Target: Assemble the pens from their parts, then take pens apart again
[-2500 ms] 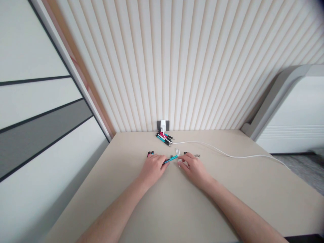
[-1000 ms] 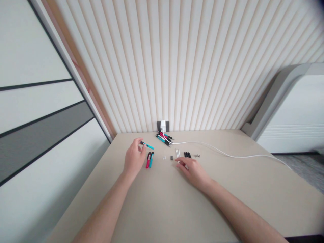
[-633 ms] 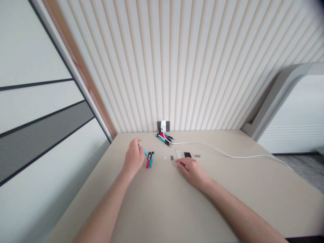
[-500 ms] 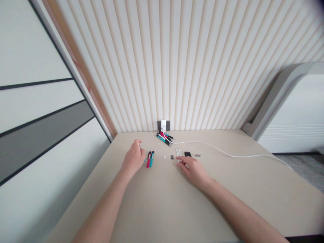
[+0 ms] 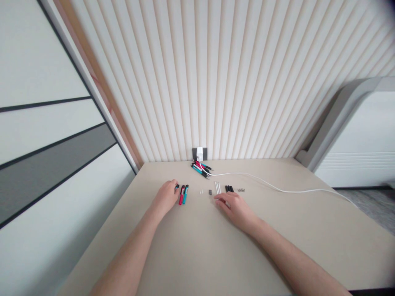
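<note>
My left hand (image 5: 166, 196) is closed around a pen barrel; its black and blue end (image 5: 177, 187) shows past the fingertips, and the rest is hidden. Just to the right lie a red pen barrel (image 5: 181, 195) and a blue pen barrel (image 5: 185, 195), side by side with black upper ends. My right hand (image 5: 234, 206) rests on the table with loosely bent fingers, thumb and index slightly apart. Its fingertips are at the lower ends of several thin white sticks (image 5: 217, 187), partly covering them. Black grip sleeves (image 5: 229, 188) lie just beyond its knuckles.
Small clear pieces (image 5: 201, 192) and a small grey piece (image 5: 210, 192) lie between the hands. Metal springs or tips (image 5: 241, 190) are at the right. Several assembled pens (image 5: 200, 168) lie by a white charger (image 5: 199, 153), whose cable (image 5: 271, 185) crosses the table.
My left hand has come down beside the red pen barrel, and a black pen end now shows at its fingers. My right index finger has drawn back toward the thumb.
</note>
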Motion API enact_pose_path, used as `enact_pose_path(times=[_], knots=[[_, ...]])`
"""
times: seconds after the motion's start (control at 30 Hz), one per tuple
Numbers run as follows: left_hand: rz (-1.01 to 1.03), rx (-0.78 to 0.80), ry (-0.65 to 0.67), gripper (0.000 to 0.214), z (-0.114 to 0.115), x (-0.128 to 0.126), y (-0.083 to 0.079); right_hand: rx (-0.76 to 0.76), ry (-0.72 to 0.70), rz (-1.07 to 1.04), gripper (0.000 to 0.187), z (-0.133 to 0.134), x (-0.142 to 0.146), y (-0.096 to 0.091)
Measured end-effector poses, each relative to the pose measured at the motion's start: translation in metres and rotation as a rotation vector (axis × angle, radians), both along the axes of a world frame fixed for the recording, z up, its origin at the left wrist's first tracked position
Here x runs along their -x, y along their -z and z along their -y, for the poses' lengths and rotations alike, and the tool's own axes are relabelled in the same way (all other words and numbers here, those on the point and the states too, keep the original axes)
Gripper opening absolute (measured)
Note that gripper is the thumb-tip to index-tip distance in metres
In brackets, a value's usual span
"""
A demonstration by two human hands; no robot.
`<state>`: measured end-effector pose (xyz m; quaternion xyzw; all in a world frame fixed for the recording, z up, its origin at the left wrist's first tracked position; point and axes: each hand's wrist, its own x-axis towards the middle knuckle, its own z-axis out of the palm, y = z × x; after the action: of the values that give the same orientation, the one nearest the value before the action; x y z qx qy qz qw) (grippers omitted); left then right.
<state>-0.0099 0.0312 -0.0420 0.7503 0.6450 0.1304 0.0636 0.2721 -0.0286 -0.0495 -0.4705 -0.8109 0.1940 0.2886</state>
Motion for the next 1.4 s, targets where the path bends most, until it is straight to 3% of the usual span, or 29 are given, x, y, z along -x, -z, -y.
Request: enact_pose_path(times=[0.73,0.97,1.2,1.4], knots=[[-0.055,-0.001,0.012,0.025,-0.005,0.003,0.000,0.011,-0.008,-0.028,0.019,-0.001,-0.001,0.003],[-0.069,-0.013,0.010,0.025,-0.006,0.004,0.003,-0.078,-0.061,-0.096,0.015,-0.005,-0.002,0.006],[-0.070,-0.047,0.005,0.026,-0.006,0.002,0.006,-0.080,0.004,-0.086,0.015,-0.008,-0.003,0.008],[-0.083,-0.121,-0.040,0.028,0.002,-0.004,-0.002,-0.038,0.068,-0.060,0.018,-0.008,-0.003,0.011]])
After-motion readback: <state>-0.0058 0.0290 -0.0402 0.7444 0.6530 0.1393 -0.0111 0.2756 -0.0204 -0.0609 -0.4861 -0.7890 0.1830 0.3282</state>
